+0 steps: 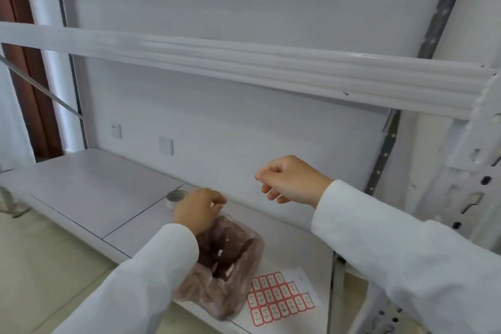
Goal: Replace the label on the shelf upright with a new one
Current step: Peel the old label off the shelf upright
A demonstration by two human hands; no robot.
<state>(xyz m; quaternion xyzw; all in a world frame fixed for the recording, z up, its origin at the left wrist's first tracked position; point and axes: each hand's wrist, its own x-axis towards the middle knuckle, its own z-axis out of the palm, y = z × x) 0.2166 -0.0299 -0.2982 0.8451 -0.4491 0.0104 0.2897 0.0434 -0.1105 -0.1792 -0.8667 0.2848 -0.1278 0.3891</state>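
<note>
Hovering above a crinkly translucent bag (222, 274), both hands curl loosely.

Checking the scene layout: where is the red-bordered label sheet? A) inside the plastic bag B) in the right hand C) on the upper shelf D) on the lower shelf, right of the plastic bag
D: the label sheet lies flat on the lower shelf, just right of the plastic bag, with neither hand touching it.

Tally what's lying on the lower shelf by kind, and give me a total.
Plastic bag, reddish and translucent: 1
Sheet of red-bordered labels: 1
Small round tin, partly behind the left hand: 1
Total: 3
</note>
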